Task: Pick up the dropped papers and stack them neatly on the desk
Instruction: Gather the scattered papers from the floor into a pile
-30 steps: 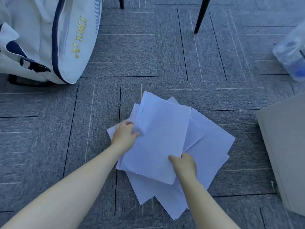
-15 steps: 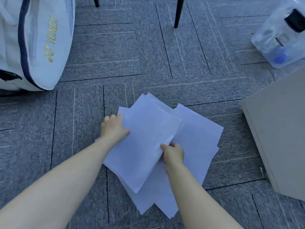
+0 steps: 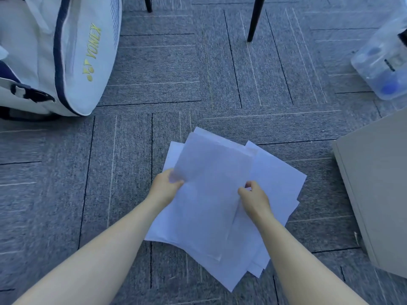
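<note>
- Head view: loose pile of white paper sheets (image 3: 222,194) lies fanned on the grey carpet-tile floor (image 3: 154,73), centre-low in frame, corners sticking out at diff. angles.
- Left hand (image 3: 166,187) sits at the pile's left edge, thumb on top of the upper sheets & fingers tucked under — pinching the top sheets of the pile.
- Right hand (image 3: 255,198) is at the right edge of the same top sheets, thumb & fingertips pressed together on that edge; lower sheets spread out past it to the right & toward the person.
- Top sheets run between the 2 hands, far end pointing away from the person; whether they're lifted off the rest, can't tell.
- Bare forearms come in from the bottom corners.
- Floor: carpet tiles w/ dark seams & thin pale stripes.
- Upper left: white sports bag w/ navy trim & yellow lettering (image 3: 61,53) on the floor, well apart from the pile.
- Top: two thin black furniture legs (image 3: 254,20).
- Upper right: clear plastic container w/ blue bits inside (image 3: 383,62).
- Right edge: beige flat-sided cabinet or box (image 3: 378,194), near the pile but not touching.
</note>
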